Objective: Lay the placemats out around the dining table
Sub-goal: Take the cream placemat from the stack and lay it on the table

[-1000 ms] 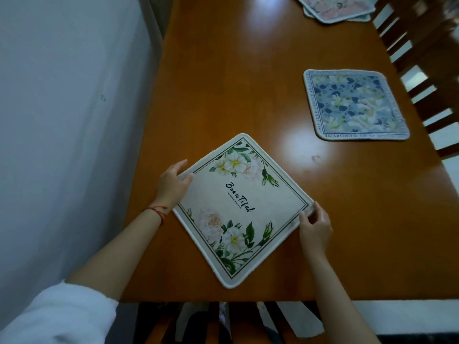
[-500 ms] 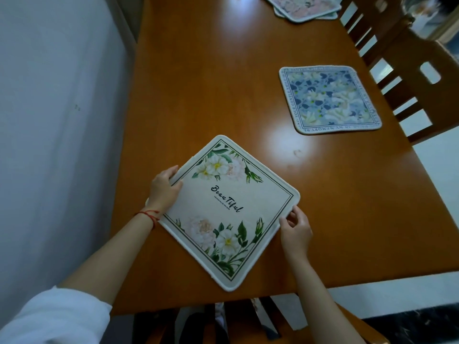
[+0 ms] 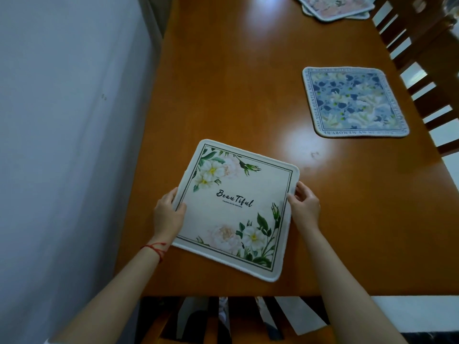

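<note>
Near edge of desk [image 3: 248, 95]: both hands on the white floral "Beautiful" placemat [image 3: 236, 209], left hand [image 3: 169, 214] pinching its left edge, right hand [image 3: 304, 207] gripping the right edge. Mat lies flat but skewed to the desk edge. Step looks like squaring it up; next move calls for a small rotation, then release. Farther right: blue floral placemat [image 3: 354, 103], laid. Far end: stack of pink placemats [image 3: 335, 6], not yet laid out.
</note>
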`<state>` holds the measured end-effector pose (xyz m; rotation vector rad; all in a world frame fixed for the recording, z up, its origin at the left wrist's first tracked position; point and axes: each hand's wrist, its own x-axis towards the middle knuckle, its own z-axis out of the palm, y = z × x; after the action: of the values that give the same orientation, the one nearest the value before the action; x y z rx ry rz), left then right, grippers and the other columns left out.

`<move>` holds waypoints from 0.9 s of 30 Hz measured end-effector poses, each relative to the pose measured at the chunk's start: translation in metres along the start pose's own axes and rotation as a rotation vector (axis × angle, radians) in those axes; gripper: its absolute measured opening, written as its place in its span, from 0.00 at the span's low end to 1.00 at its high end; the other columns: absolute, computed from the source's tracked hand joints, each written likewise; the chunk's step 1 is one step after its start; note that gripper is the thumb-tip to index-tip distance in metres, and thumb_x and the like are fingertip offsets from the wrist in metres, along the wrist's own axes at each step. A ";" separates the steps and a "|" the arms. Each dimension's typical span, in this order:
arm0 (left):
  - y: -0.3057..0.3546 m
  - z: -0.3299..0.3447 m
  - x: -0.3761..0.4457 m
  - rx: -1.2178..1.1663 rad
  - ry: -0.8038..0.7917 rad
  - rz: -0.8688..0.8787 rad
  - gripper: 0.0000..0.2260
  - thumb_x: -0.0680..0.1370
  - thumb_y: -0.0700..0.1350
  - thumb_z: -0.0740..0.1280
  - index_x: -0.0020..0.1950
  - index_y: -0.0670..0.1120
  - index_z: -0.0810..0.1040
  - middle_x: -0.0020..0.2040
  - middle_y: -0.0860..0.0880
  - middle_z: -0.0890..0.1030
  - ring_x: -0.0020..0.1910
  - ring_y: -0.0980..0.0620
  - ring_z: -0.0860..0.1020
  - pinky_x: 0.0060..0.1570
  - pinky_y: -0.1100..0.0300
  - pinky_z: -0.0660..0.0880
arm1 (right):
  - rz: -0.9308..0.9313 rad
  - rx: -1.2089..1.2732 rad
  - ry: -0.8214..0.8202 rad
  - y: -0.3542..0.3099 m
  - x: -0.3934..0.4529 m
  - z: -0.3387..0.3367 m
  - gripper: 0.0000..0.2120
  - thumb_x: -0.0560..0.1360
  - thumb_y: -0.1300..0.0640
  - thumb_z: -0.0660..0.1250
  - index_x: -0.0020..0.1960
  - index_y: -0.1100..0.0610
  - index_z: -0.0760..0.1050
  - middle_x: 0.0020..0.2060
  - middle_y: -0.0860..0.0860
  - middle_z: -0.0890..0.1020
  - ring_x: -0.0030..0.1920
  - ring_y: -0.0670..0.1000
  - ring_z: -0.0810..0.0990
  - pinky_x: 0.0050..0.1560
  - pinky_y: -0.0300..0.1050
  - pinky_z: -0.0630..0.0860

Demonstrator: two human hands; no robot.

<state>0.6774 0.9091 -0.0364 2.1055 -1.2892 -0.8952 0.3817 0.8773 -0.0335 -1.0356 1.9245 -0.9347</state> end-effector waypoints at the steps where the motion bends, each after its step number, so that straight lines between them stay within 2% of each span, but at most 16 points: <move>1: 0.000 0.001 -0.006 0.006 0.008 -0.005 0.21 0.76 0.40 0.64 0.69 0.41 0.67 0.67 0.42 0.72 0.66 0.44 0.68 0.65 0.45 0.67 | -0.009 0.002 -0.018 -0.002 0.003 0.000 0.24 0.72 0.66 0.67 0.67 0.62 0.67 0.62 0.58 0.75 0.60 0.54 0.75 0.58 0.43 0.73; 10: 0.001 0.015 -0.037 -0.024 0.015 -0.060 0.22 0.76 0.39 0.64 0.70 0.42 0.65 0.67 0.43 0.72 0.65 0.45 0.69 0.64 0.45 0.68 | -0.027 0.042 -0.073 -0.007 0.012 -0.010 0.23 0.72 0.67 0.66 0.66 0.64 0.68 0.60 0.57 0.76 0.57 0.49 0.75 0.57 0.41 0.73; 14: 0.005 0.013 -0.035 -0.019 0.014 -0.043 0.23 0.76 0.39 0.64 0.71 0.42 0.64 0.66 0.42 0.72 0.64 0.45 0.69 0.64 0.50 0.68 | -0.007 0.004 -0.049 0.005 0.000 -0.020 0.21 0.73 0.66 0.66 0.65 0.64 0.69 0.60 0.58 0.77 0.58 0.53 0.76 0.59 0.44 0.73; 18: 0.008 0.008 -0.022 -0.060 -0.002 -0.049 0.22 0.77 0.40 0.64 0.71 0.42 0.64 0.66 0.43 0.72 0.64 0.45 0.71 0.63 0.48 0.70 | 0.002 -0.005 -0.045 0.015 -0.018 -0.023 0.21 0.73 0.67 0.66 0.65 0.64 0.69 0.60 0.58 0.77 0.57 0.52 0.76 0.57 0.43 0.74; 23: 0.013 0.006 -0.018 -0.116 0.002 -0.050 0.21 0.77 0.38 0.63 0.70 0.40 0.66 0.65 0.42 0.74 0.62 0.46 0.73 0.57 0.58 0.70 | 0.011 0.010 -0.043 0.013 -0.019 -0.018 0.21 0.72 0.66 0.66 0.65 0.63 0.70 0.60 0.58 0.77 0.58 0.53 0.77 0.57 0.49 0.77; 27: 0.009 0.001 -0.019 -0.140 0.024 -0.072 0.21 0.77 0.37 0.63 0.69 0.40 0.66 0.65 0.42 0.74 0.62 0.47 0.73 0.56 0.59 0.70 | -0.007 -0.012 -0.078 0.004 -0.010 -0.012 0.22 0.72 0.66 0.66 0.66 0.63 0.69 0.61 0.58 0.76 0.58 0.53 0.77 0.58 0.49 0.76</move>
<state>0.6649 0.9228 -0.0258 2.0578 -1.1114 -0.9588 0.3742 0.8908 -0.0285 -1.0708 1.8652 -0.8753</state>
